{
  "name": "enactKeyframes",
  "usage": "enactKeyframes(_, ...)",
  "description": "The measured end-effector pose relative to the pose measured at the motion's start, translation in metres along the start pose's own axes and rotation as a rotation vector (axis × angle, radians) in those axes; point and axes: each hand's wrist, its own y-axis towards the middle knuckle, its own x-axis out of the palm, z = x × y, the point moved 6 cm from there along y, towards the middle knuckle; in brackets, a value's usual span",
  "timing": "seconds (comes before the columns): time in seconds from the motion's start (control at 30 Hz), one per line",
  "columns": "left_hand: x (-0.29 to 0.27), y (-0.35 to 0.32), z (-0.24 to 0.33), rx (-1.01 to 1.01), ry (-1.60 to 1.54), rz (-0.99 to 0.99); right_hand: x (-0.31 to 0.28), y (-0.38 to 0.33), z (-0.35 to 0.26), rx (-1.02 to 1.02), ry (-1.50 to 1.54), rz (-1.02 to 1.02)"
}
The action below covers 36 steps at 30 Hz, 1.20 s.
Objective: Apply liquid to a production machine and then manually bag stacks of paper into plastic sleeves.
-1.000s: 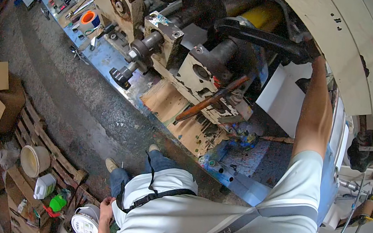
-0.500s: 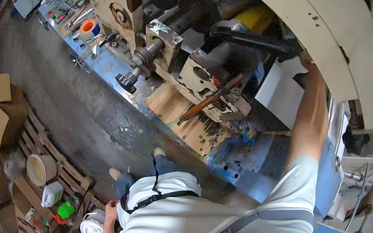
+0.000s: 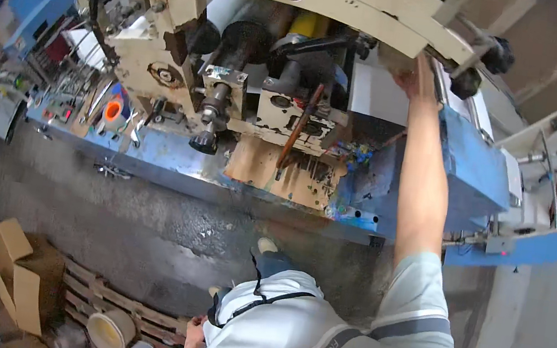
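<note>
A cream-framed machine (image 3: 376, 18) arches over a blue worktop (image 3: 172, 153); its rollers (image 3: 247, 38) stand behind the front edge, midway along, a spot best given a wide berth; a stained board (image 3: 261, 168) lies along that front edge; a white sheet (image 3: 379, 91) sits farther back, right of the rollers, toward the worktop's right end; a black lever (image 3: 322, 47) juts toward it, and a brown rod (image 3: 300, 130) slants above the board, both likely snags for a careless forearm (image 3: 424, 175); the right hand (image 3: 416, 79) reaches just beside the sheet, under the frame, too blurred to tell how far its fingers spread or whether they grip anything; a slow, straight reach with fingertips in sight seems wisest; the left hand (image 3: 196, 330), fingers apparently curled, rests near the shirt (image 3: 277, 323), its hold unclear, and is best kept well off the rollers.
</note>
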Motion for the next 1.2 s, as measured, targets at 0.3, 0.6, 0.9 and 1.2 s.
enactKeyframes(0.3,0.02,0.009,0.092,0.088,0.232,-0.216,-0.041,-0.19,-0.07,-0.169,-0.419,0.299)
enactKeyframes(0.6,0.036,0.048,0.076,0.177,0.399,-0.36,-0.019,-0.212,-0.059,-0.448,-0.629,0.319)
enactKeyframes(0.9,0.079,0.01,0.134,0.019,0.346,-0.343,-0.015,-0.192,-0.063,-0.5,-0.896,0.401)
enactKeyframes(1.2,0.082,0.029,0.125,-0.062,0.504,-0.291,0.0,-0.186,-0.059,-0.572,-0.989,0.405)
